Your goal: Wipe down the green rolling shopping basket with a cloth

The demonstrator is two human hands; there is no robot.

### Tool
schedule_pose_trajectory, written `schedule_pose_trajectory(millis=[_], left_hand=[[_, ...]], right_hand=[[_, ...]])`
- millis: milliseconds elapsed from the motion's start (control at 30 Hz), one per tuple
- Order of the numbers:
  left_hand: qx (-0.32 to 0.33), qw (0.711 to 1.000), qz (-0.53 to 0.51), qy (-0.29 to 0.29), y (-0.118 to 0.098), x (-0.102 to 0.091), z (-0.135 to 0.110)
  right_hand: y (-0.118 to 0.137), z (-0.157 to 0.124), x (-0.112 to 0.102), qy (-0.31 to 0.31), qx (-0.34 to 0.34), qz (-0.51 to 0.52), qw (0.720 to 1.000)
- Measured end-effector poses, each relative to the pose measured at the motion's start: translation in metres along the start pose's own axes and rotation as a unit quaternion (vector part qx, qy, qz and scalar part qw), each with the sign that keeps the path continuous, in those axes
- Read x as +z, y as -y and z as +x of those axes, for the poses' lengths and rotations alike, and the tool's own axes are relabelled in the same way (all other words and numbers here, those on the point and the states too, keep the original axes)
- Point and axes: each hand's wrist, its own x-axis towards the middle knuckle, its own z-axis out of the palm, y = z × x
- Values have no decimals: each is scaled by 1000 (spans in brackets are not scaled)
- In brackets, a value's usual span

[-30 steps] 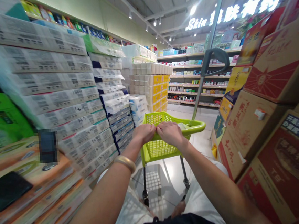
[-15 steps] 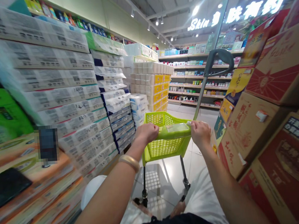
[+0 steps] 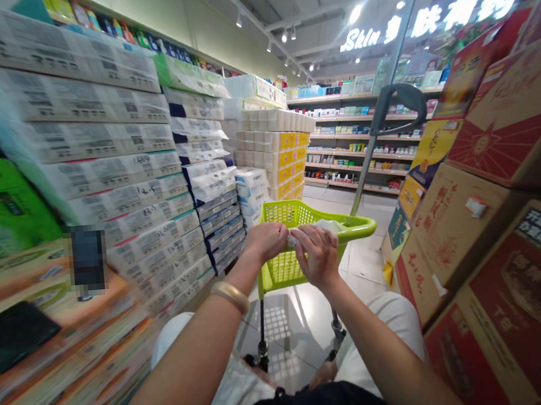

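Note:
A lime-green shopping cart [image 3: 276, 277] with a perforated basket stands in front of me. My left hand [image 3: 267, 241] is closed around the left part of its handle [image 3: 360, 228]. Against the middle of that handle, close beside the left hand, my right hand [image 3: 319, 252] presses a thin white wipe [image 3: 328, 225], its fingers bent over it. Bits of the white material show at the fingertips and behind the knuckles. The handle's right end is uncovered. A gold bangle [image 3: 231, 296] circles my left wrist.
Wrapped paper packs [image 3: 125, 136] are stacked on the left, with a dark flat object [image 3: 18, 334] on orange packs below. Cardboard cartons [image 3: 468, 218] rise on the right. A pole with a grey loop handle [image 3: 401, 108] stands beyond the cart; stocked shelves [image 3: 350, 146] line the back.
My right hand has slid left along the cart handle with the white wipe, from the right end to beside my left hand. The left hand stays in place.

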Motion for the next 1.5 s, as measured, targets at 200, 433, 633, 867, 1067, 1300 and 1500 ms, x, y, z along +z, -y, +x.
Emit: schedule_pose_trajectory(millis=[200,433,633,867,1067,1300,1500], left_hand=[[4,1000,-7,-11,1,1,-1],[10,1000,-4,-14,-4,3,-1],[7,1000,3,-11,-7,3,-1],[-4,1000,1,-17,-8,5,-1],[-8,1000,3,-18,-8,3,-3],[-7,1000,-12,-20,-8,3,-3],[-44,998,-34,-17,-3,1,-2]], right_hand=[[-94,-6,-24,-81,106,-41,990],[-148,2,-25,-98,227,10,969],[-169,16,-22,-71,374,96,920],[-111,7,-19,-25,254,-30,966],[-56,8,-14,-26,164,-89,982],[-13,39,-15,131,6,-41,991],[10,42,-16,153,-34,-27,987]])
